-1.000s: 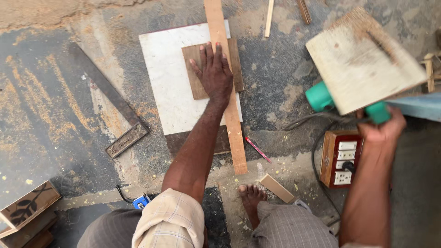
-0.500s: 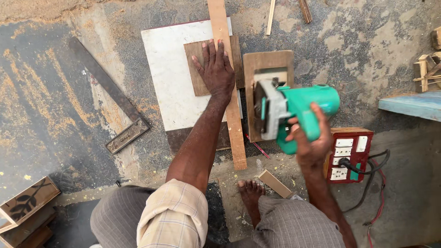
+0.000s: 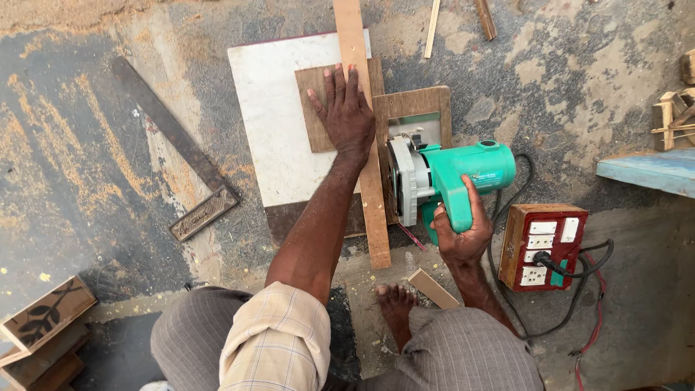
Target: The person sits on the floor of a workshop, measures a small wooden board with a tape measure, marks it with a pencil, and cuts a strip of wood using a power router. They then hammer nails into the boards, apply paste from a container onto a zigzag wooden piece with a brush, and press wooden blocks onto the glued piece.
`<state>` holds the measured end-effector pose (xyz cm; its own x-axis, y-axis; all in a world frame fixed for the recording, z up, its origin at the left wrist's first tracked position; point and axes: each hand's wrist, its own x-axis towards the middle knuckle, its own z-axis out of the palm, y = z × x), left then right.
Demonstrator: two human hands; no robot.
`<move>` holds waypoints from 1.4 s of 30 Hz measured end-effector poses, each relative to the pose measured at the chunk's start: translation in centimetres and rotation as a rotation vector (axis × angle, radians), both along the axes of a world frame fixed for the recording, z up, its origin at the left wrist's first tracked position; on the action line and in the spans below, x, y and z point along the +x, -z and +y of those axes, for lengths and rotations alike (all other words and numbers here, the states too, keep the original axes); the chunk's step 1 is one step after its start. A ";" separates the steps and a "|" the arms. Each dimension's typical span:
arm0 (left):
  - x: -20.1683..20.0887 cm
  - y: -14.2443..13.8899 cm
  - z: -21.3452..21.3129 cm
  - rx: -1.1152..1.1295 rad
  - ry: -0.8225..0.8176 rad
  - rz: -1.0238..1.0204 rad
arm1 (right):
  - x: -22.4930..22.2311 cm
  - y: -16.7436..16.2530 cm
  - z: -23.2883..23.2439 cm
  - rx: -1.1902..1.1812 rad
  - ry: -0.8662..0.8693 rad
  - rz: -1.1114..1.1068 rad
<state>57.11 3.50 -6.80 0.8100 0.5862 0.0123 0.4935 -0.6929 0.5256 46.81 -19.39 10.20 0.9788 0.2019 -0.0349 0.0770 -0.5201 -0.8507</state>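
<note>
Small pale label on green saw body.

Left arm straight out ahead, left hand palm-down, fingers spread flat, pressing. Right arm bent at the elbow, right hand in a closed grip, fingers wrapped, knuckles up, wrist straight. Squatting; right bare foot planted between the knees.
</note>
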 end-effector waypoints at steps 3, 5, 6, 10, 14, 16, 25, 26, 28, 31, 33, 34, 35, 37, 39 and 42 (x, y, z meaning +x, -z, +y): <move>0.0 -0.4 -0.1 -0.002 -0.003 -0.025 | 0.5 0.2 0.3 0.019 0.039 0.030; 0.0 -0.7 -0.1 0.005 -0.012 -0.055 | 1.1 0.4 0.6 0.034 0.036 0.014; 0.0 -0.9 -0.1 0.005 -0.010 -0.050 | 1.4 0.4 0.7 0.041 0.033 0.009; 0.0 -1.1 0.0 -0.006 -0.003 -0.065 | 2.8 0.4 1.5 0.054 0.033 0.017; 0.1 -1.3 0.0 -0.006 0.007 -0.066 | 4.1 0.8 2.4 0.075 0.054 0.030; 0.1 -1.4 0.1 -0.014 0.005 -0.068 | 4.9 1.0 2.9 0.082 0.059 0.017; 0.3 -1.8 0.3 0.018 0.033 -0.085 | 11.0 1.0 6.8 0.013 0.056 -0.061; 0.3 -1.9 0.4 0.020 0.038 -0.085 | 11.6 0.9 7.3 0.016 0.048 -0.071; 0.3 -2.0 0.4 0.015 0.035 -0.079 | 12.8 0.5 8.3 0.028 0.031 -0.088; 0.2 -2.1 0.5 0.010 0.036 -0.072 | 14.9 -0.2 9.8 0.054 0.012 -0.096; 0.2 -2.1 0.5 0.002 0.034 -0.074 | 16.6 -0.6 11.2 0.077 0.015 -0.073; 0.2 -2.2 0.5 -0.008 0.031 -0.080 | 17.7 -0.7 11.9 0.105 0.008 -0.084; 0.2 -2.2 0.4 -0.017 0.026 -0.087 | 18.8 -0.8 12.7 0.133 0.000 -0.095; 0.2 -2.2 0.4 -0.029 0.015 -0.089 | 20.6 -1.2 14.0 0.160 0.002 -0.117; 0.3 -2.1 0.3 -0.040 0.006 -0.086 | 21.6 -1.6 14.4 0.156 0.014 -0.139; 0.4 -2.0 0.3 -0.035 -0.004 -0.060 | 21.4 -1.6 12.1 0.278 0.100 -0.079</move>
